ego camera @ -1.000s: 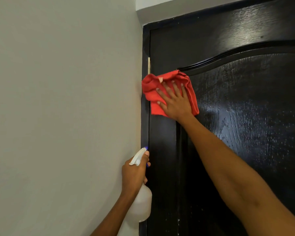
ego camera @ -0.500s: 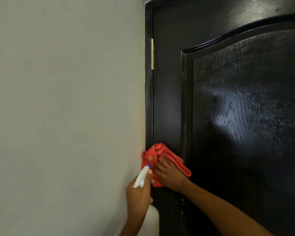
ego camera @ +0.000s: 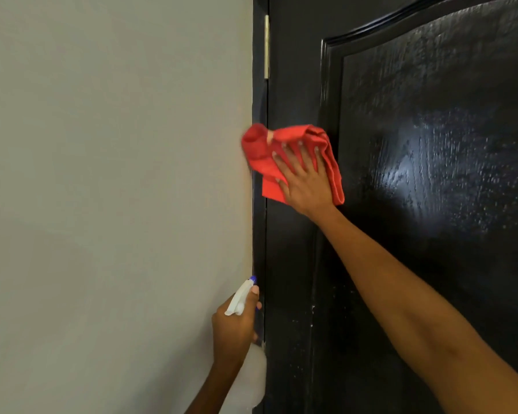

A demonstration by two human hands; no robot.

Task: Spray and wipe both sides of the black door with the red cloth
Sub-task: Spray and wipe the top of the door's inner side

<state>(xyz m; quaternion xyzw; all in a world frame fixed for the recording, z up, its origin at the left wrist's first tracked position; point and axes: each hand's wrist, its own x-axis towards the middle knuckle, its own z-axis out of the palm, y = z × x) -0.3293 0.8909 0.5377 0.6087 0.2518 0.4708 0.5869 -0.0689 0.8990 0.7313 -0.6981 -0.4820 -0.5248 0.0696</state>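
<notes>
The right hand (ego camera: 307,180) lay flat with fingers (ego camera: 284,162) spread, pressing the crumpled red cloth (ego camera: 259,147) against the glossy black wooden door (ego camera: 431,204) on its hinge-side edge, beside the raised arched panel moulding (ego camera: 329,100). The cloth's left end overlapped the black door frame (ego camera: 259,234) and touched the plain grey wall (ego camera: 102,174). A brass hinge (ego camera: 266,46) sat above the cloth. Lower down, near the frame, the left hand (ego camera: 234,327) was wrapped closed around the neck of a white plastic spray bottle (ego camera: 256,377), its nozzle (ego camera: 243,294) pointing upward.
</notes>
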